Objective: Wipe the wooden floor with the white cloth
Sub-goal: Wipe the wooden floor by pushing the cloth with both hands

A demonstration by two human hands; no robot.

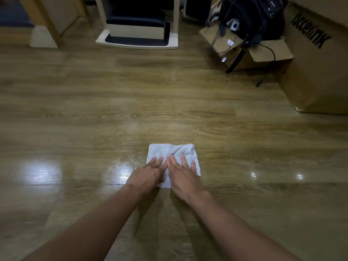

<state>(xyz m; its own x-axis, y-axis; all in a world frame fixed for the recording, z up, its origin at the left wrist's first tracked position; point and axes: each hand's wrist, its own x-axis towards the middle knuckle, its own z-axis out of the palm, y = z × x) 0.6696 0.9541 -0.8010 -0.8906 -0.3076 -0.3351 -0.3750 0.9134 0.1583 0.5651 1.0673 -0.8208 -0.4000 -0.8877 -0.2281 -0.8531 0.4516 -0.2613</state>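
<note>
Pressing side by side with straight, spread fingers, the left hand [148, 176] and right hand [183, 176] pin the folded white cloth [169, 152] flat on the wooden floor [113, 102], likely so its full face drags evenly.

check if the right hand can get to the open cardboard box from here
Probably not. The right hand lies flat on the white cloth, arm stretched out, and the open cardboard box sits far off across the wooden floor. Nothing blocks the way; it is just distance.
</note>
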